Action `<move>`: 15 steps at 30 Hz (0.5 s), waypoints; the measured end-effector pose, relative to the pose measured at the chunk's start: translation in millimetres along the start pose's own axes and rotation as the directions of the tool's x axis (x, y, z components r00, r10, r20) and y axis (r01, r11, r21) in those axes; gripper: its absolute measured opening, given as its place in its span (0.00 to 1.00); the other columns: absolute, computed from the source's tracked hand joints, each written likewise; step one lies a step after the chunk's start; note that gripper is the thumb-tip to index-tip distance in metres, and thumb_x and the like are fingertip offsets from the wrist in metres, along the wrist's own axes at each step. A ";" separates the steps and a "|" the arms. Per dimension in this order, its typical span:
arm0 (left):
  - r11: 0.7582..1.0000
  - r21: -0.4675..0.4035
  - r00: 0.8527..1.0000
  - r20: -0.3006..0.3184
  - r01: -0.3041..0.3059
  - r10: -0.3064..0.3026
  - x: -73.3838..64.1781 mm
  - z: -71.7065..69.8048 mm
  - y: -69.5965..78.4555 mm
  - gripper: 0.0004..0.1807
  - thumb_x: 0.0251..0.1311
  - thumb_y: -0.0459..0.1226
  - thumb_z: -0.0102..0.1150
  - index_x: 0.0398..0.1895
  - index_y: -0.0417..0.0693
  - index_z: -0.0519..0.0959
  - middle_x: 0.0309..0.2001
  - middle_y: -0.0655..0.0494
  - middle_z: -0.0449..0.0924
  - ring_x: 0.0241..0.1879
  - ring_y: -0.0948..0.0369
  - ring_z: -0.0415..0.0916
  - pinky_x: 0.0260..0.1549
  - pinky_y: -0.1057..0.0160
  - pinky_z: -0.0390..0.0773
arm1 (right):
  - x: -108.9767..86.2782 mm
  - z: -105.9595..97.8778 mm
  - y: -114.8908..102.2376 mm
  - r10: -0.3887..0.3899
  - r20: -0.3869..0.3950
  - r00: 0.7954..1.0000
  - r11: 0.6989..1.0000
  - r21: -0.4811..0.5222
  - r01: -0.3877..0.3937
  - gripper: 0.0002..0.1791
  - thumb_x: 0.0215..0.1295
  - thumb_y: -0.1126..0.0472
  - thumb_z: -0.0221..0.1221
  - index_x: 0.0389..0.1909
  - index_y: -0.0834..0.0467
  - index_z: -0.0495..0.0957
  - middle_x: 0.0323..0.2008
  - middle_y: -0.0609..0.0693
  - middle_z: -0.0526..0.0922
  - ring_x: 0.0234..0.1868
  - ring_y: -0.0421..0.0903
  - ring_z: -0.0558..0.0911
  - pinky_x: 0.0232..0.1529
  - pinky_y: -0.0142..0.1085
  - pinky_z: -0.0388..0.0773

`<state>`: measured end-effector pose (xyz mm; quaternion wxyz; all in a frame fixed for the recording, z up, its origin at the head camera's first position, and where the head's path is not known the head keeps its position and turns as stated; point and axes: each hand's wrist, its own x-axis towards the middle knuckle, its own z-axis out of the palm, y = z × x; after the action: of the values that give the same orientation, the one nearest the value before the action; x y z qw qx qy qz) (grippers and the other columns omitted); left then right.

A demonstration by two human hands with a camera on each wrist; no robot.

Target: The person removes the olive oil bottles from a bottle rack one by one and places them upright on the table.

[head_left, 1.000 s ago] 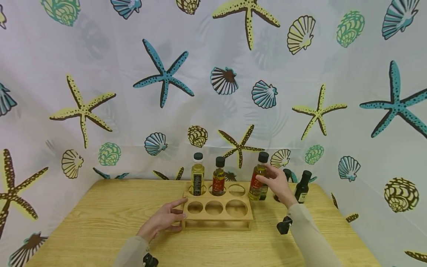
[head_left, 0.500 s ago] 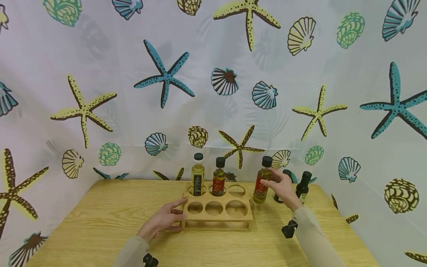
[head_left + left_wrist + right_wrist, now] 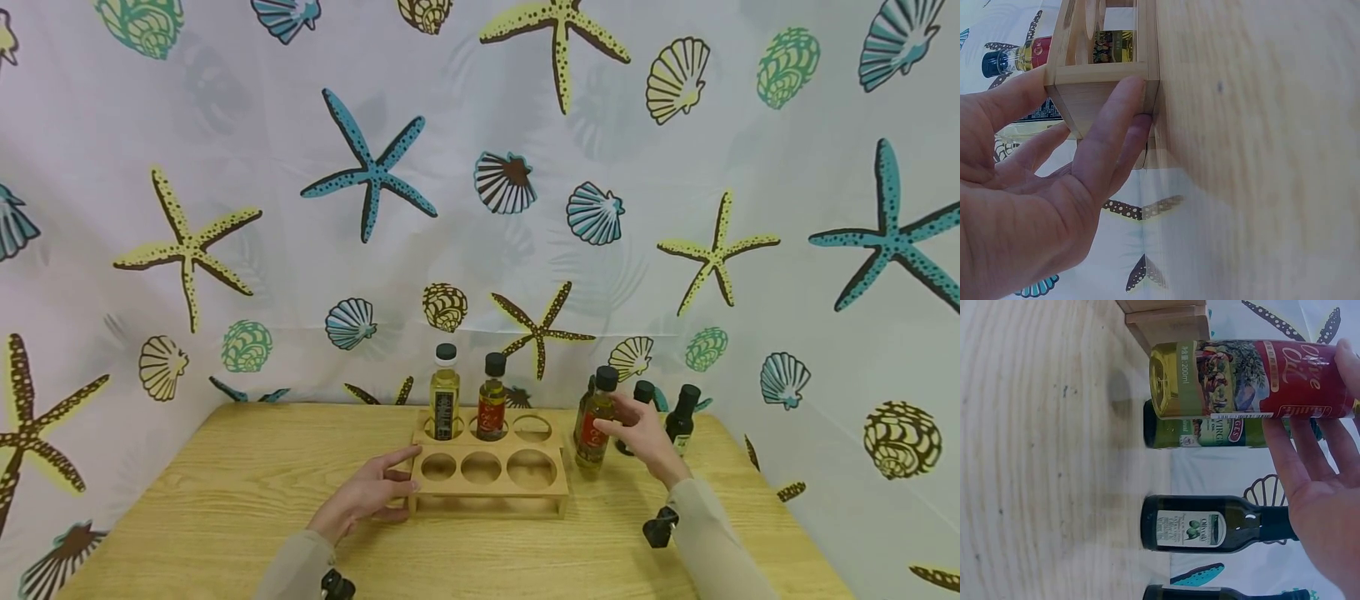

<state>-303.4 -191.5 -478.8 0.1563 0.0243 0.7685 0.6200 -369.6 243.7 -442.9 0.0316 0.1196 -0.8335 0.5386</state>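
My right hand (image 3: 637,433) grips an olive oil bottle (image 3: 595,432) with a red label and black cap, fingers and thumb around its upper part. In the right wrist view the bottle's base (image 3: 1160,381) appears raised off the table, its shadow beside it. My left hand (image 3: 367,492) touches the left end of a two-tier wooden bottle rack (image 3: 487,492) with extended fingers; the left wrist view shows fingertips against the rack's end panel (image 3: 1094,100). Two oil bottles stand in the rear row: one with a black label (image 3: 444,408), one with a red label (image 3: 491,408).
Behind the held bottle stands a green oil bottle (image 3: 1216,432). Two dark bottles, a nearer-label one (image 3: 1191,522) and another dark bottle (image 3: 681,421), stand further right by the shell-patterned cloth (image 3: 480,250). The rear right hole and front holes show no bottles.
My right hand has carried the red-labelled olive oil bottle rightward and nearer to me, away from the rack; the green bottle's top behind it now shows. My left hand and the rack stay put.
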 end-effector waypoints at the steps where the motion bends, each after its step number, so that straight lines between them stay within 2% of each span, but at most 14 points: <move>1: 1.000 0.001 1.000 0.001 -0.001 0.001 -0.1 0.0 0.2 0.36 0.66 0.31 0.59 0.76 0.51 0.60 0.65 0.29 0.63 0.60 0.42 0.72 0.41 0.48 0.84 | -1.3 -0.2 1.3 0.004 0.000 1.000 1.000 -0.005 -0.004 0.38 0.63 0.49 0.66 0.72 0.54 0.65 0.67 0.60 0.72 0.66 0.59 0.72 0.63 0.55 0.72; 7: 1.000 0.007 1.000 0.000 -0.008 0.008 0.3 0.4 1.0 0.36 0.65 0.31 0.59 0.76 0.51 0.60 0.64 0.29 0.64 0.58 0.44 0.73 0.40 0.48 0.84 | -7.2 0.2 6.5 0.005 -0.010 1.000 1.000 -0.007 -0.005 0.37 0.62 0.51 0.67 0.70 0.56 0.67 0.64 0.61 0.75 0.63 0.59 0.75 0.59 0.52 0.76; 15: 1.000 -0.001 1.000 -0.016 -0.008 0.008 -0.3 1.3 0.3 0.35 0.65 0.30 0.58 0.75 0.51 0.61 0.63 0.30 0.66 0.57 0.44 0.74 0.41 0.47 0.84 | -8.9 -0.3 12.2 -0.006 -0.003 1.000 1.000 -0.014 0.005 0.36 0.64 0.52 0.65 0.70 0.57 0.66 0.64 0.62 0.75 0.64 0.60 0.74 0.60 0.54 0.74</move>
<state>-302.8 -190.3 -478.6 0.1477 0.0224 0.7693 0.6212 -363.9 250.2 -455.3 0.0350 0.1209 -0.8367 0.5329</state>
